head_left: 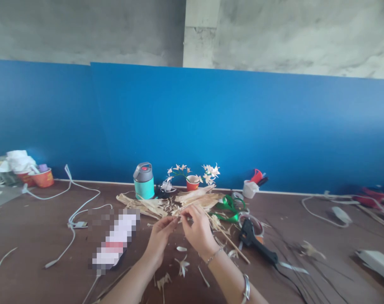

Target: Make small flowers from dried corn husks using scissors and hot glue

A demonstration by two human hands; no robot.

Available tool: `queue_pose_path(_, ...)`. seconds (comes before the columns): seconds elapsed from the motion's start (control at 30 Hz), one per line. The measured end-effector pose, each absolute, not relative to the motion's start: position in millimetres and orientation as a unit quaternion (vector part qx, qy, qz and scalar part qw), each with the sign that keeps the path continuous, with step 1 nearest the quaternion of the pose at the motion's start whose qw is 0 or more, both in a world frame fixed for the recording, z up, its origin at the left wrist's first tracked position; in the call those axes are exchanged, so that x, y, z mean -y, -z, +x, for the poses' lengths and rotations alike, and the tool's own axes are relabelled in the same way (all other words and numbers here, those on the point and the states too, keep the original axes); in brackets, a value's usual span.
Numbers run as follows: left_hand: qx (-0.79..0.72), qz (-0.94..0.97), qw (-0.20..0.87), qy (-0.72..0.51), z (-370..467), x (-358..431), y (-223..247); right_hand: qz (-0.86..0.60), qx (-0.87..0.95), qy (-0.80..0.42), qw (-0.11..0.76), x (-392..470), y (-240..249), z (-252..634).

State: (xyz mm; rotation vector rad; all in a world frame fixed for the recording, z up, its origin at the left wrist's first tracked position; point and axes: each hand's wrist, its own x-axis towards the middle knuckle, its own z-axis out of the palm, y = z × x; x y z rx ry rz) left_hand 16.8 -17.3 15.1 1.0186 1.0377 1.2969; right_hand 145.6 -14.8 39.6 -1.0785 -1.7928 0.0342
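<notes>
My left hand and my right hand meet over the middle of the table, fingers pinched close together. Whatever lies between the fingertips is too small to make out. Just beyond them spreads a heap of dried pale husks, with more husk strips to the left. Below the hands lie a pale husk flower, a small white petal and scraps. To the right of my right hand are a black glue gun and a green ribbon.
At the back stand a teal flask, a red paper cup with white flowers, and a white cup of tools. A blurred-out device and white cables lie left. Behind rises a blue partition.
</notes>
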Motion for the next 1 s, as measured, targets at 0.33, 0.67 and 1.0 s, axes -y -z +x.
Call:
queue_pose_path(0.33, -0.421, 0.436, 0.568, -0.557, 17.2, 17.4, -14.5, -0.455, 0.738, -0.009, 0.498, 16.8, -40.1, 144.3)
queue_pose_path(0.67, -0.358, 0.425, 0.582, -0.595, 17.3, 18.6, -17.5, -0.459, 0.670, -0.097, 0.575, 21.9, -43.9, 141.8)
queue_pose_path(1.0, -0.357, 0.436, 0.577, -0.592, 15.4, 18.7, -17.9, -0.431, 0.701, -0.121, 0.555, 24.6, -49.7, 140.5)
